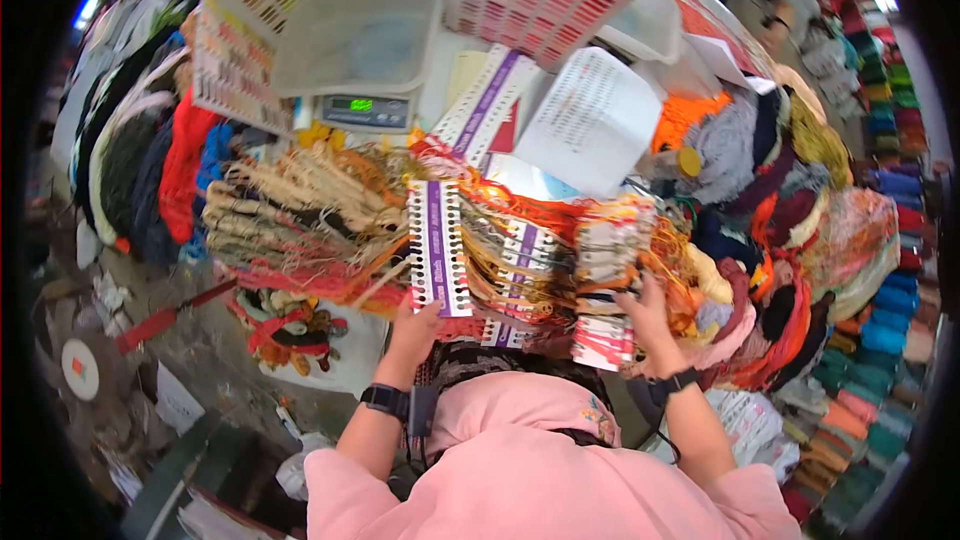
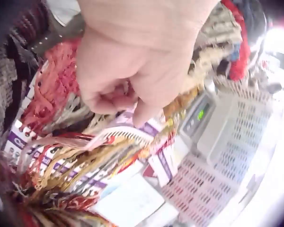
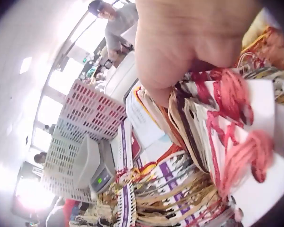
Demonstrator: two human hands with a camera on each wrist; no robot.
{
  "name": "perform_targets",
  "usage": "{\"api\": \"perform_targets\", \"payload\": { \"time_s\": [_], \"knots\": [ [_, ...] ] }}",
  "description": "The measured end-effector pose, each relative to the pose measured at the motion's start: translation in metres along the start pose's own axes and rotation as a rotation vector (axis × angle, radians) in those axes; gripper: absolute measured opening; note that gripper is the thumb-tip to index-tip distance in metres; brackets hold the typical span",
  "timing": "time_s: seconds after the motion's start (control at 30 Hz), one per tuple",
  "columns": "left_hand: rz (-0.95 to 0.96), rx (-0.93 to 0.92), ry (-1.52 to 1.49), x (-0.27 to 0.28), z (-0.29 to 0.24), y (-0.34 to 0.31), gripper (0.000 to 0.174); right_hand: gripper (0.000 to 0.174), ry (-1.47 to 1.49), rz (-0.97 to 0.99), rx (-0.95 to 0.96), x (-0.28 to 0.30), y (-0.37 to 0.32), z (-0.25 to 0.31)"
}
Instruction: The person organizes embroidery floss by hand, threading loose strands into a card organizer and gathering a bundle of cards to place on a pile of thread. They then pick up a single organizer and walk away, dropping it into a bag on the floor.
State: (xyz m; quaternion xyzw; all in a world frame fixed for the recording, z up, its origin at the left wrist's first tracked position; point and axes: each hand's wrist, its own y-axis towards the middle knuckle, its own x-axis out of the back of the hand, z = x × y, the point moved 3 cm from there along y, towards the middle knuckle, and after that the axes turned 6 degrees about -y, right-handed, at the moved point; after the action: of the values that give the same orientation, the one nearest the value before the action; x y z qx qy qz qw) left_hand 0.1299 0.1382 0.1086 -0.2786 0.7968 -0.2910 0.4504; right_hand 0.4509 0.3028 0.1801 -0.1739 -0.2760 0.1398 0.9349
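My left hand pinches the lower end of a white punched thread card with a purple stripe. In the left wrist view its fingers curl over the card's end. My right hand grips a stack of thread cards, looped with pink, tan and brown floss; its fingertips are partly hidden by the strands. Between the hands lie more purple-striped cards strung with tan and grey threads. Bundles of cream and tan thread spread to the left of the held card.
A digital scale bearing a clear plastic tub stands at the back. Behind it rise slotted plastic baskets. A printed sheet lies right of another striped card. Coloured yarn hanks heap at right. Another person is across the table.
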Motion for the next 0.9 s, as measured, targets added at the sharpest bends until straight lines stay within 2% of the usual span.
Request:
{"api": "perform_targets", "payload": {
  "time_s": [0.03, 0.07, 0.13, 0.2, 0.23, 0.33, 0.4, 0.43, 0.53, 0.57, 0.6, 0.67, 0.73, 0.77, 0.87, 0.9],
  "knots": [
    [-0.050, -0.026, 0.183, -0.024, 0.002, -0.004, 0.031, 0.040, -0.127, 0.005, -0.022, -0.009, 0.004, -0.001],
    [0.025, -0.170, 0.505, -0.052, 0.001, -0.008, 0.031, 0.040, -0.253, 0.012, -0.047, -0.016, 0.008, 0.000],
    [0.315, -0.476, 1.213, -0.075, 0.024, -0.001, 0.028, 0.042, -0.440, -0.038, -0.052, -0.029, 0.015, 0.006],
    [0.508, -0.531, 1.329, -0.108, 0.047, -0.002, 0.025, 0.046, -0.454, -0.085, 0.016, -0.040, 0.022, 0.022],
    [0.557, -0.511, 1.378, -0.113, 0.065, 0.004, 0.026, 0.045, -0.401, -0.072, -0.027, -0.044, 0.024, 0.021],
    [0.573, -0.382, 1.501, -0.121, 0.101, 0.014, 0.026, 0.044, -0.367, -0.117, 0.037, -0.053, 0.033, 0.004],
    [0.632, -0.412, 1.569, -0.121, 0.126, 0.014, 0.024, 0.047, -0.371, -0.045, -0.041, -0.056, 0.037, -0.004],
    [0.620, -0.360, 1.578, -0.126, 0.130, 0.011, 0.024, 0.048, -0.364, -0.019, -0.093, -0.058, 0.035, -0.009],
    [0.626, -0.287, 1.597, -0.131, 0.139, 0.005, 0.025, 0.050, -0.314, 0.116, -0.189, -0.061, 0.032, -0.022],
    [0.623, -0.273, 1.593, -0.130, 0.140, 0.004, 0.026, 0.053, -0.286, 0.151, -0.161, -0.058, 0.028, -0.015],
    [0.614, -0.262, 1.587, -0.128, 0.141, 0.005, 0.026, 0.058, -0.239, 0.099, -0.092, -0.062, 0.028, -0.032],
    [0.724, -0.228, 1.617, -0.124, 0.141, 0.004, 0.035, 0.062, -0.126, 0.127, -0.116, -0.060, 0.027, -0.030],
    [0.812, -0.233, 1.623, -0.124, 0.137, 0.005, 0.042, 0.060, -0.335, 0.198, -0.157, -0.055, 0.031, -0.026],
    [0.818, -0.338, 1.658, -0.126, 0.135, 0.013, 0.040, 0.059, -0.443, 0.229, -0.178, -0.051, 0.034, -0.025],
    [0.778, -0.071, 2.183, -0.145, 0.129, 0.054, 0.024, 0.055, -0.457, 0.192, -0.098, -0.031, 0.038, -0.031],
    [0.717, -0.154, 2.177, -0.150, 0.122, 0.070, 0.024, 0.051, -0.337, 0.102, 0.064, -0.019, 0.035, -0.044]
  ]
}}
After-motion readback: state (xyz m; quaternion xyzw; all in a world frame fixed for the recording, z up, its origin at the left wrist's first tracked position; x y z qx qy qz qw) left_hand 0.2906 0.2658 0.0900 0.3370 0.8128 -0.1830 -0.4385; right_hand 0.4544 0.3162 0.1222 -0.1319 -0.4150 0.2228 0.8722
